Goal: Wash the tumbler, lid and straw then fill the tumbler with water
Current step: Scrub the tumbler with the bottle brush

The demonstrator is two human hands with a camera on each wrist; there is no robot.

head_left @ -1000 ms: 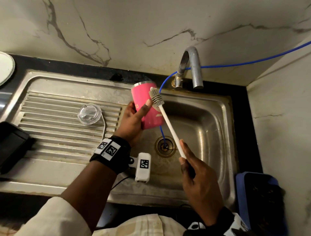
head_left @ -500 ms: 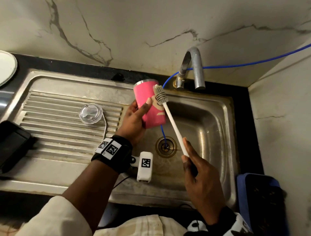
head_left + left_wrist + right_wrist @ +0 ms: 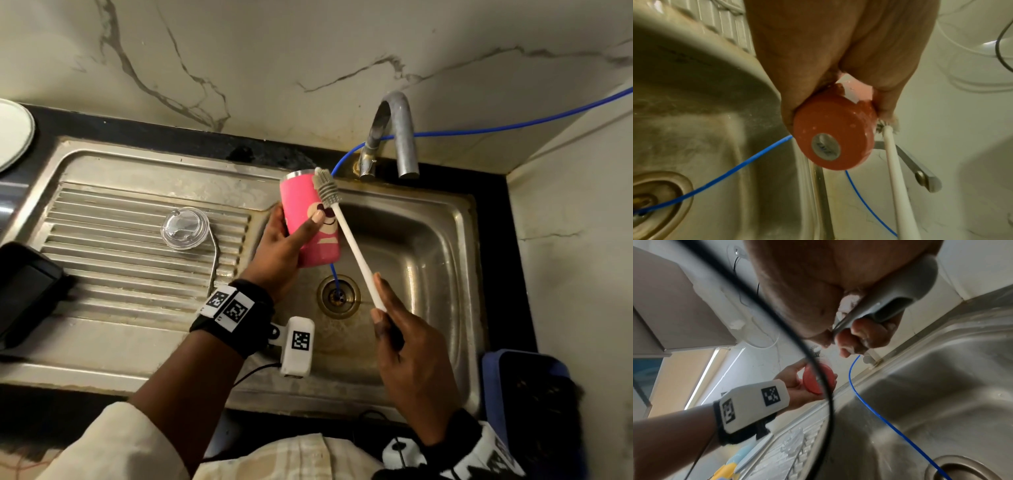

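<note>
My left hand (image 3: 284, 246) grips a pink tumbler (image 3: 308, 219) with a cartoon face, held over the left side of the sink basin with its mouth toward the wall. Its round base (image 3: 832, 138) faces the left wrist camera. My right hand (image 3: 404, 346) holds the grey handle (image 3: 898, 296) of a long white bottle brush (image 3: 352, 246). The brush's grey bristle head (image 3: 325, 186) lies against the tumbler's outer side near the rim. A clear lid (image 3: 185, 227) and a bent metal straw (image 3: 214, 260) lie on the ribbed drainboard, left of the tumbler.
A steel tap (image 3: 394, 133) stands behind the basin, with no water running from it. A thin blue tube (image 3: 513, 125) runs along the wall and down into the drain (image 3: 338, 296). A black object (image 3: 24, 291) sits far left, a blue basket (image 3: 534, 407) far right.
The brush head has slid up the tumbler's side toward the rim. Both hands and the tumbler shifted slightly to the right in view.
</note>
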